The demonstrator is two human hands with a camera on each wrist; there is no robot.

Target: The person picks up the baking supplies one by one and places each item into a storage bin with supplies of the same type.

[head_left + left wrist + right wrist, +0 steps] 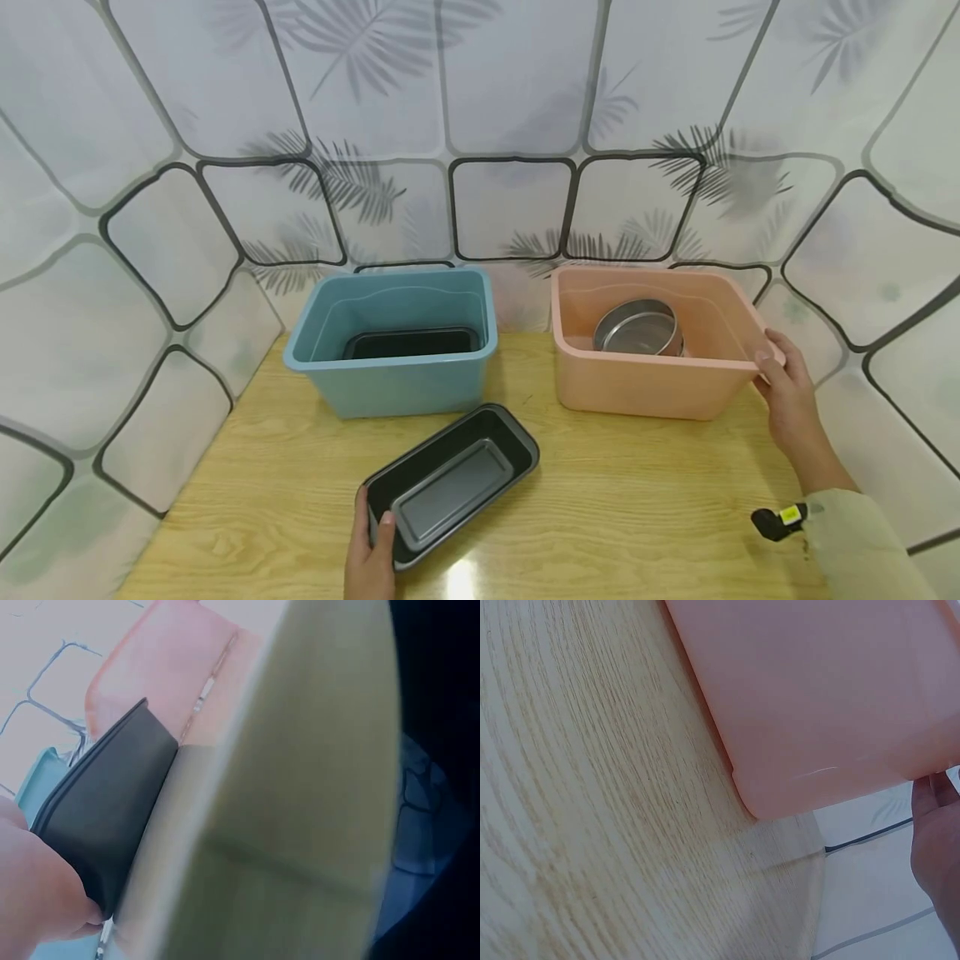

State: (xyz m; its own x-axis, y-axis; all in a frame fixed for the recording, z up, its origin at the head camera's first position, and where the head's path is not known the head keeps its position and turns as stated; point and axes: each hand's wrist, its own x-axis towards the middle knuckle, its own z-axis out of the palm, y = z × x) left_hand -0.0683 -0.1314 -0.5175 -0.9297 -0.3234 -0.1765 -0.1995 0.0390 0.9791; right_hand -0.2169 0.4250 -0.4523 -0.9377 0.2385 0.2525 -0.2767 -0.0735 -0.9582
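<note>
A dark grey loaf pan [453, 483] lies at a slant near the table's front. My left hand [371, 546] grips its near left end, thumb over the rim; in the left wrist view that hand [45, 889] holds the pan's [112, 802] dark side wall. Over on the right, my right hand [791, 408] holds the right rim of a pink bin [637, 387]. The right wrist view shows the bin's wall [840, 712] with the fingers at its upper edge. Inside the pink bin leans a round metal cake pan [641, 329], partly hidden by the front wall.
A blue bin [405, 387] stands at the back left, with another dark pan [412, 342] inside it. Both bins rest on a wooden table [637, 500] against a patterned curtain [510, 208]. A black strap end with a yellow label [780, 521] hangs by the right sleeve.
</note>
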